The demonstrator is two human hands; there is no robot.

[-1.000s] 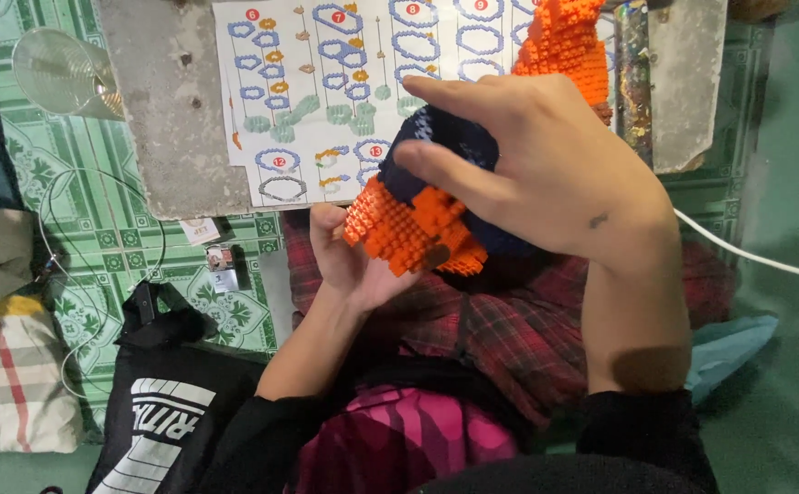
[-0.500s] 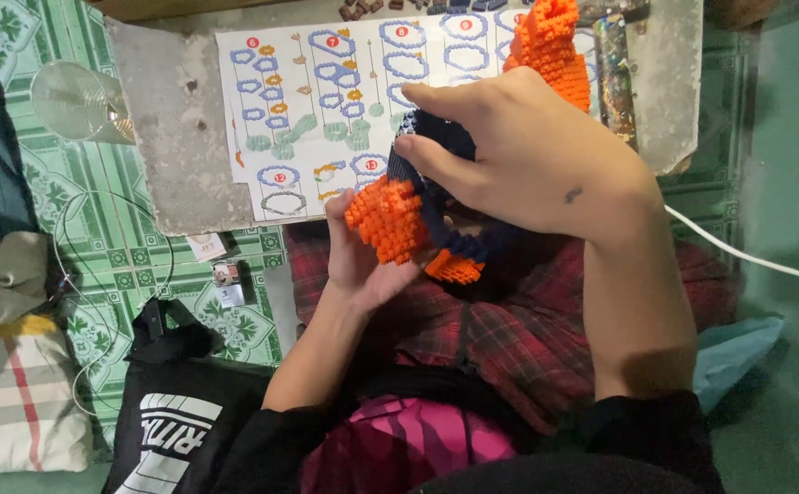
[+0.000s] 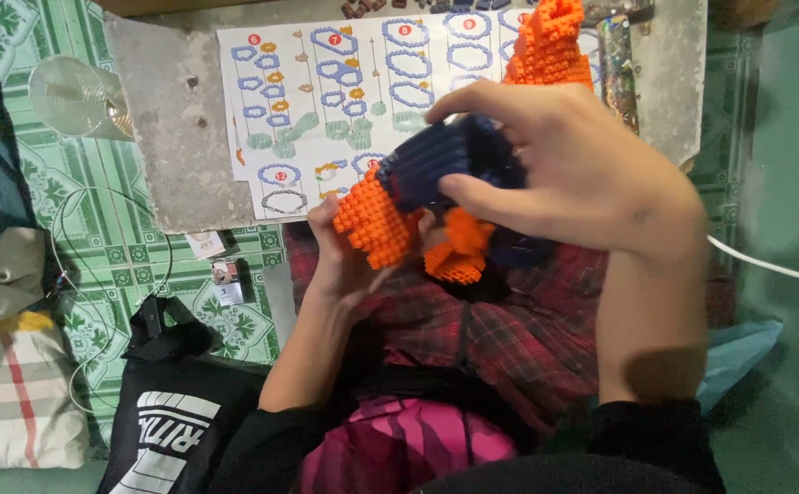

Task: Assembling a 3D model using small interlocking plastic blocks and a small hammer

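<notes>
Orange and dark blue studded bricks make up the block model (image 3: 436, 197) I hold above my lap. My left hand (image 3: 340, 261) cups it from underneath, its fingers (image 3: 326, 215) curled up against the orange lower part. My right hand (image 3: 582, 174) lies over the top, thumb and fingers (image 3: 482, 192) wrapped round the dark blue middle, so both hands are closed on the model and neither is free. A tall orange piece of the same model (image 3: 550, 46) sticks up past my right hand, in front of the grey surface (image 3: 171, 119). On that surface lies a white instruction sheet (image 3: 326, 101) printed with blue and orange ring-shaped diagrams, partly hidden behind the model. A clear glass (image 3: 79, 96) stands at the surface's left edge, over the green patterned floor (image 3: 116, 247). Under the model is my red plaid clothing (image 3: 509, 338). A black bag (image 3: 166, 421) with white lettering sits on the floor near my left elbow, and a white cable (image 3: 765, 265) runs off to the right.
</notes>
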